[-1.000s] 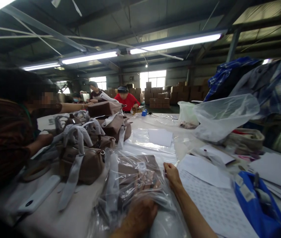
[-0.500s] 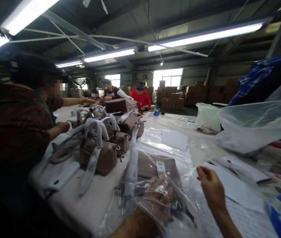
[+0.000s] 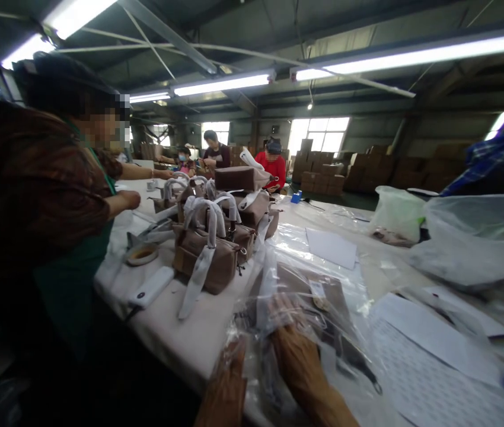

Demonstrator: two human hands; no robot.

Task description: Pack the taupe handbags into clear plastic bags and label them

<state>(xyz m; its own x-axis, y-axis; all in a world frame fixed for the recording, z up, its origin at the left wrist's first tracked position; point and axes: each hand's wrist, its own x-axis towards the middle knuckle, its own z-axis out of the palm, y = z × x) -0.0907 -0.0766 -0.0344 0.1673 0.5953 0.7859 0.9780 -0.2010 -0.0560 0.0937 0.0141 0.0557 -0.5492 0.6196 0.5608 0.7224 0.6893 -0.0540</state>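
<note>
The single head-worn camera looks forward and down along the table (image 3: 181,338), close above the plastic-wrapped bag (image 3: 305,290) at its near edge, facing the far windows (image 3: 318,133), with a co-worker (image 3: 34,196) close at left.

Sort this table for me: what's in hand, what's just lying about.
In hand: clear plastic bag, brown handbag inside it, left hand and right hand at them.
Lying about: tape roll, white flat device, handbag pile, paper sheet, big plastic sack.
</note>
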